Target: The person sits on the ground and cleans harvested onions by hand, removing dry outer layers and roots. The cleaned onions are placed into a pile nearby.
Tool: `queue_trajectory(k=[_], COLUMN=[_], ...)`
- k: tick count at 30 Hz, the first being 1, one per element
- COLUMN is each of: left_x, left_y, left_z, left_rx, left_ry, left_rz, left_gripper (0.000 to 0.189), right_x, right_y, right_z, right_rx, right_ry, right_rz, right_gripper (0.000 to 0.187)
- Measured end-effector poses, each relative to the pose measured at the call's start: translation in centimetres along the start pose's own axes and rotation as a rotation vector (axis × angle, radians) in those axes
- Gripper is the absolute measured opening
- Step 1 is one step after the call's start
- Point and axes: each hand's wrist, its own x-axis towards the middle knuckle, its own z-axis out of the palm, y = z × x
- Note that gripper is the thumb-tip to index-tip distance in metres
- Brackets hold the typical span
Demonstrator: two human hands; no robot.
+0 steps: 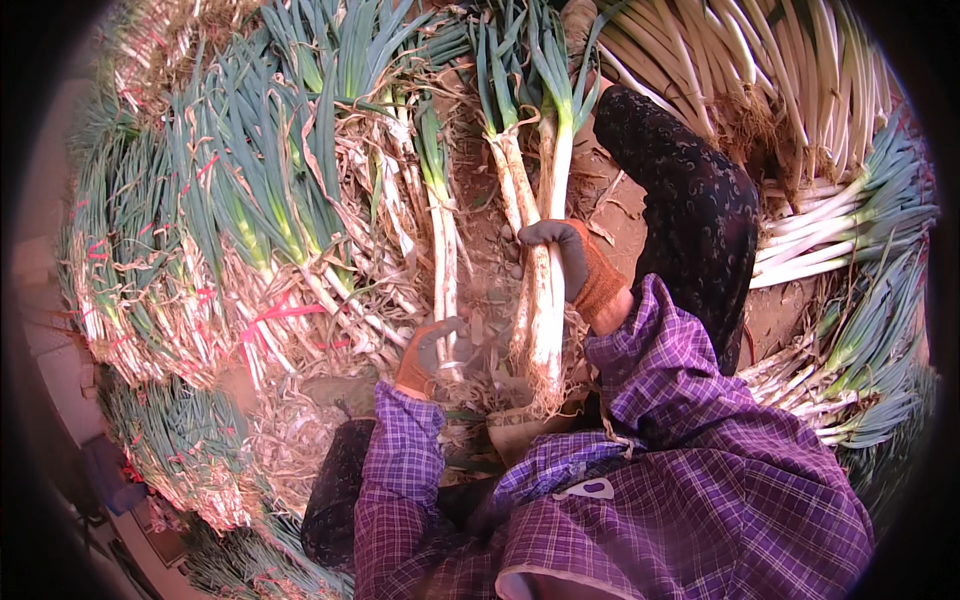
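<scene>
My right hand (574, 262), in an orange and grey work glove, grips a small bunch of large green onions (553, 300). The stalks stand nearly upright in the picture, green leaves at the top and shaggy roots at the bottom. Some dirty outer skin still clings to them, while one shaft is bare white. To the left, my left hand (431, 351), in a matching glove, closes around the lower shafts of other green onions (444, 262). Part of its fingers is blurred and hard to make out.
Unpeeled green onions (262, 195) are heaped at the left, some tied with red ribbon (281, 316). Clean white green onions (720, 67) lie at the upper right, with more piles (847, 360) below them. Dry peelings (292, 435) litter the earthen floor (622, 199) around my legs.
</scene>
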Motion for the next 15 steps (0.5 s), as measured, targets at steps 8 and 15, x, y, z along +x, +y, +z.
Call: queue_trajectory(k=[8,15], left_x=[-21.0,-37.0], left_y=[8.0,8.3], left_z=[9.4,17.1], left_rx=[0.391,0.658], left_ry=[0.206,0.739], left_rz=[0.432,0.710], left_gripper=[0.042,0.059], right_x=[1.9,2.4], right_y=[-1.1,2.4], right_z=[1.1,-0.4], right_rx=[0.190,-0.303], right_ry=[-0.089,-0.411], right_rz=[0.080,-0.420], right_gripper=[0.032,0.009])
